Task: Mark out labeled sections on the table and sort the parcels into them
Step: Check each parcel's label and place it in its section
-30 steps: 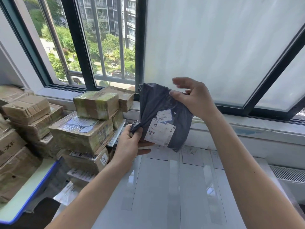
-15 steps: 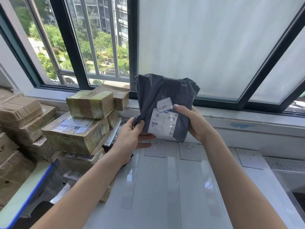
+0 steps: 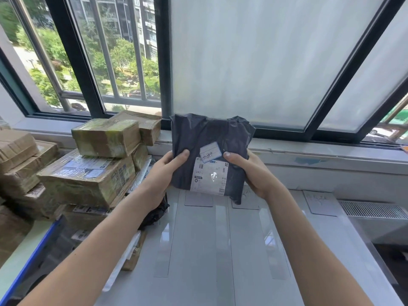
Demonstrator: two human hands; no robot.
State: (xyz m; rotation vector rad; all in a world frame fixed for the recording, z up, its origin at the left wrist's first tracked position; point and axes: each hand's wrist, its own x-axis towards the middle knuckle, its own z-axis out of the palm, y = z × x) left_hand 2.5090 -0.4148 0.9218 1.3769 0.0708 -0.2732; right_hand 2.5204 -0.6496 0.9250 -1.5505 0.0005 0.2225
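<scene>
Forearms: both reach in from the near edge, the left from near left and the right from near right, and draw together toward the middle.
Table (image 3: pixel 198 250): pale grey and glossy under my arms. Long tape strips (image 3: pixel 221 239) run near to far across it.
Left hand (image 3: pixel 164 171): grips the left edge of the parcel (image 3: pixel 212 133). The thumb is pressed flat on the front and the fingers are curled behind, out of sight.
Right hand (image 3: pixel 249 171): grips the right edge. The thumb lies on the front, just beside the small sticker (image 3: pixel 210 151), and the fingers are wrapped behind.
Parcel: a dark grey plastic mailer, held upright between both hands over the far part of the table, front toward me. I cannot tell whether its lower corner touches the table.
Shipping label (image 3: pixel 209 177): white, on the lower front, below the small sticker, which bears handwriting too small to read.
Section tags (image 3: pixel 321 203): paper slips along the table's far end. One is well to the right; others are partly hidden behind the parcel.
Cardboard boxes (image 3: pixel 88 175): taped and stacked at the left, beside my left forearm.
Window (image 3: pixel 242 62): far behind, dark-framed, frosted on the right.
</scene>
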